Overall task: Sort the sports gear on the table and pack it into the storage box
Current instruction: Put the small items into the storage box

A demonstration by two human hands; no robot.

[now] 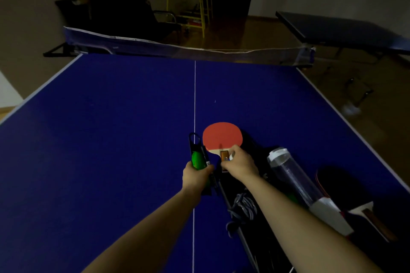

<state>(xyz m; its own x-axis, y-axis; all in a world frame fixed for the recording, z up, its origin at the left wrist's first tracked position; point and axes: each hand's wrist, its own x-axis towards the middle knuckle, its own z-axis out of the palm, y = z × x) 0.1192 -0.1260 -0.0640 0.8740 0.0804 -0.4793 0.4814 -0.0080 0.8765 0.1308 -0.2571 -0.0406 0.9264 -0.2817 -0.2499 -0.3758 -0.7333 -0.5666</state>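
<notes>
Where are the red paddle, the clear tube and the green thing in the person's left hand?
red paddle point(221, 136), head view, middle of the red rubber face.
clear tube point(295, 180), head view, its transparent middle section.
green thing point(198, 160), head view, the green part just above the gripping fingers.

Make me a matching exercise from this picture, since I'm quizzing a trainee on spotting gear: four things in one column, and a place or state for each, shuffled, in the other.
Things:
1. red paddle
2. green item in a black holder
3. clear tube
4. dark paddle

Places or states:
A. lying on the table at the far right
B. gripped by the left hand
C. held at the handle by the right hand
D. lying between the right forearm and the dark paddle

Pairs: 1-C, 2-B, 3-D, 4-A
</notes>
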